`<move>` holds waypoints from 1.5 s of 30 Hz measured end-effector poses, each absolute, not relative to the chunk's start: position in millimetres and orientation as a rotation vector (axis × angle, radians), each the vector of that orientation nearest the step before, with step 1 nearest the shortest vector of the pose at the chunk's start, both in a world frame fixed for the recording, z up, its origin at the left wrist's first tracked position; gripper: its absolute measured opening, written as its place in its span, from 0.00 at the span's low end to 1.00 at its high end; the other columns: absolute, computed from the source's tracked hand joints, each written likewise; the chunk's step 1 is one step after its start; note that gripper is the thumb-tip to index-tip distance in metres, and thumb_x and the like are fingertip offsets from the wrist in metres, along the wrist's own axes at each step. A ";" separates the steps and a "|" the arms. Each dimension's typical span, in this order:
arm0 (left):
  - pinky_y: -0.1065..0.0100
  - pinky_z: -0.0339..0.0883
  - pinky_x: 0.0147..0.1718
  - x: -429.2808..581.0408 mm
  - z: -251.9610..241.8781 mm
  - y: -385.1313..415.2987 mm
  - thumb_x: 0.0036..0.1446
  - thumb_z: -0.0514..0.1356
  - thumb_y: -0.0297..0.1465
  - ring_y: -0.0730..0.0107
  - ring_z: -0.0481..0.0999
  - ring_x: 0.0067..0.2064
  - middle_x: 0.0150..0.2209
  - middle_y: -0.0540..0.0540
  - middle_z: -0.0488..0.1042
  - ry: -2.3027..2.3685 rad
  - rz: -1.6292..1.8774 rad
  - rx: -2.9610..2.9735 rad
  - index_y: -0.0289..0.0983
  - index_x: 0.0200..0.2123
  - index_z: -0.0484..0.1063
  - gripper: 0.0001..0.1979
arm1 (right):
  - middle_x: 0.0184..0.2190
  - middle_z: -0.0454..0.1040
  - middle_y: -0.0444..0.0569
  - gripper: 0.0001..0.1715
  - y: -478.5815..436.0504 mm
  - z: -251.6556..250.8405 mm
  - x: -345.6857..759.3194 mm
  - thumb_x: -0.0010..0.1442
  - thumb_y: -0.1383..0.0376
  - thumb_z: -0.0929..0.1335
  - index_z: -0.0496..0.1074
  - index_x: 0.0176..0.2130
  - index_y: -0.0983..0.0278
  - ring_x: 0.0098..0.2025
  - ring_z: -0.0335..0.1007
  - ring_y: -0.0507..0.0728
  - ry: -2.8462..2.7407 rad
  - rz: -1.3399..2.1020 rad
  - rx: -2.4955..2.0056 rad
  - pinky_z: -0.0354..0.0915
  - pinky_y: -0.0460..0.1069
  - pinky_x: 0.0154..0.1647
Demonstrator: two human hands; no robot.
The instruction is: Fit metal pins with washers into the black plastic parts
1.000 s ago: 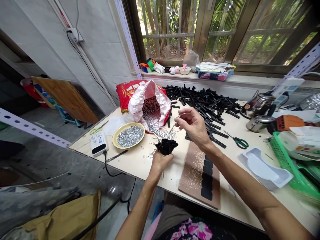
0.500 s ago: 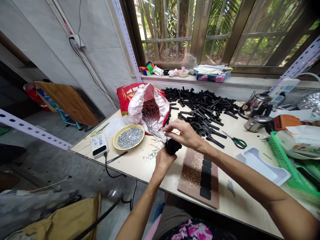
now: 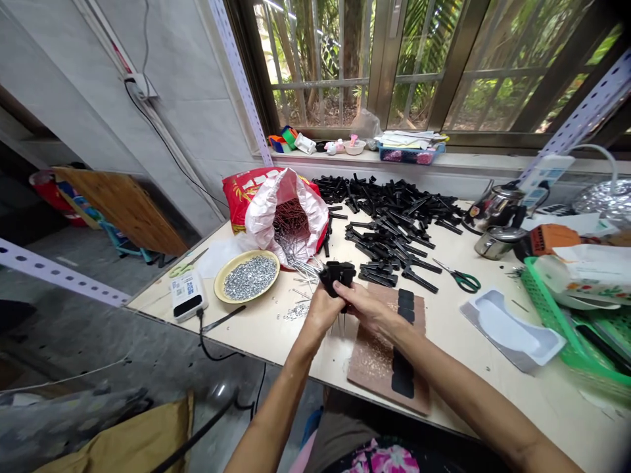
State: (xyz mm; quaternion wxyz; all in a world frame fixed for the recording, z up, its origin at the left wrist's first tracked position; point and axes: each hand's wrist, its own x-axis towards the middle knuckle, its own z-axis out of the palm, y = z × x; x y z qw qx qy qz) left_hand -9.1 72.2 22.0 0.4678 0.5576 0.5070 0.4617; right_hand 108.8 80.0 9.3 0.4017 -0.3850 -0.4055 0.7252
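Found beneath the fingers, a pale table [image 3: 444,315]. Observed beyond the fingers, toward the right, a pile of black parts [image 3: 394,220]; apparently set back to leave working room near the body. Logged beyond the fingers, toward the left, a red sack [image 3: 259,220], tipped with mouth toward the fingers, presumably for easy access to the rods inside. Recorded right of the fingers and nearer the body, a brown board [image 3: 365,368], partly under the right forearm; reason for placement not determinable. Sighted left of the fingers, a yellow dish [image 3: 218,289], likely placed for short reach. Found the left hand [image 3: 320,312] wrapped round a black clump [image 3: 338,272], and the right hand [image 3: 367,305] closed against its right side, with thumb pressed on. Judged gripped two-handed for steadiness; could not assess hidden fingertips or count parts. Seen just below the fingers, thin metal rods [image 3: 342,325], apparently projecting from the clump. Noted in the dish, small metal pieces [image 3: 250,277], presumably heaped there against scattering.
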 end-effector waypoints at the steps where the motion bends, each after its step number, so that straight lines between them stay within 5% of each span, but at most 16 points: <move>1: 0.65 0.68 0.39 -7.5 19.8 74.2 0.45 0.65 0.34 0.61 0.73 0.42 0.38 0.42 0.75 1.237 1.152 1.432 0.33 0.42 0.73 0.19 | 0.34 0.76 0.49 0.27 81.2 6.0 104.1 0.49 0.49 0.72 0.72 0.41 0.65 0.36 0.71 0.56 -0.945 1.833 -0.936 0.67 0.50 0.37; 4: 0.63 0.68 0.40 -7.7 13.8 77.2 0.46 0.65 0.36 0.58 0.73 0.44 0.41 0.41 0.74 1.221 1.159 1.453 0.34 0.43 0.73 0.20 | 0.30 0.75 0.47 0.25 89.0 2.1 97.9 0.47 0.49 0.73 0.72 0.38 0.65 0.33 0.70 0.55 -0.786 1.763 -0.855 0.65 0.48 0.33; 8: 0.66 0.69 0.29 -10.5 13.0 76.1 0.49 0.63 0.43 0.62 0.74 0.34 0.33 0.42 0.75 1.227 1.059 1.244 0.33 0.43 0.72 0.23 | 0.28 0.74 0.45 0.23 95.0 -1.1 100.5 0.45 0.52 0.73 0.71 0.37 0.65 0.32 0.69 0.55 -0.755 1.666 -0.870 0.63 0.48 0.32; 19: 0.68 0.66 0.26 -16.9 7.4 89.9 0.39 0.69 0.44 0.69 0.73 0.27 0.29 0.43 0.75 1.136 1.014 0.895 0.31 0.39 0.72 0.27 | 0.21 0.68 0.44 0.27 105.2 -15.5 102.3 0.48 0.44 0.68 0.68 0.31 0.66 0.22 0.63 0.51 -1.017 1.513 -1.158 0.60 0.46 0.23; 24: 0.65 0.68 0.28 -8.5 -17.5 89.9 0.36 0.70 0.42 0.67 0.73 0.26 0.24 0.46 0.73 1.242 0.975 1.008 0.31 0.31 0.72 0.22 | 0.24 0.71 0.48 0.27 98.7 -23.1 106.6 0.52 0.44 0.65 0.69 0.29 0.66 0.30 0.69 0.56 -1.157 1.440 -1.306 0.64 0.49 0.31; 31: 0.65 0.67 0.34 -0.6 -25.0 96.5 0.47 0.63 0.37 0.62 0.74 0.34 0.26 0.45 0.74 1.451 1.015 1.192 0.32 0.31 0.74 0.12 | 0.43 0.70 0.62 0.24 81.9 -6.1 110.8 0.58 0.49 0.63 0.70 0.36 0.68 0.50 0.65 0.66 -1.436 1.006 -1.704 0.57 0.57 0.50; 37: 0.53 0.57 0.53 -2.3 -2.9 63.8 0.53 0.58 0.36 0.52 0.63 0.56 0.49 0.36 0.69 1.691 1.149 1.505 0.34 0.44 0.72 0.17 | 0.39 0.72 0.55 0.28 81.5 -3.1 133.1 0.63 0.47 0.56 0.69 0.41 0.66 0.43 0.68 0.60 -1.482 0.801 -1.639 0.61 0.51 0.45; 41: 0.62 0.67 0.40 14.2 3.4 32.2 0.57 0.54 0.42 0.61 0.74 0.39 0.37 0.41 0.75 1.453 0.879 1.540 0.35 0.48 0.72 0.21 | 0.28 0.71 0.48 0.35 82.4 2.8 141.7 0.59 0.41 0.57 0.72 0.38 0.67 0.30 0.67 0.55 -1.190 0.998 -1.426 0.63 0.48 0.32; 45: 0.73 0.55 0.19 19.9 -0.1 19.6 0.57 0.53 0.44 0.76 0.62 0.18 0.20 0.53 0.65 1.252 0.868 1.245 0.34 0.46 0.72 0.23 | 0.29 0.72 0.51 0.38 74.0 16.9 145.5 0.57 0.40 0.60 0.71 0.45 0.70 0.27 0.67 0.56 -1.179 1.082 -1.398 0.65 0.50 0.29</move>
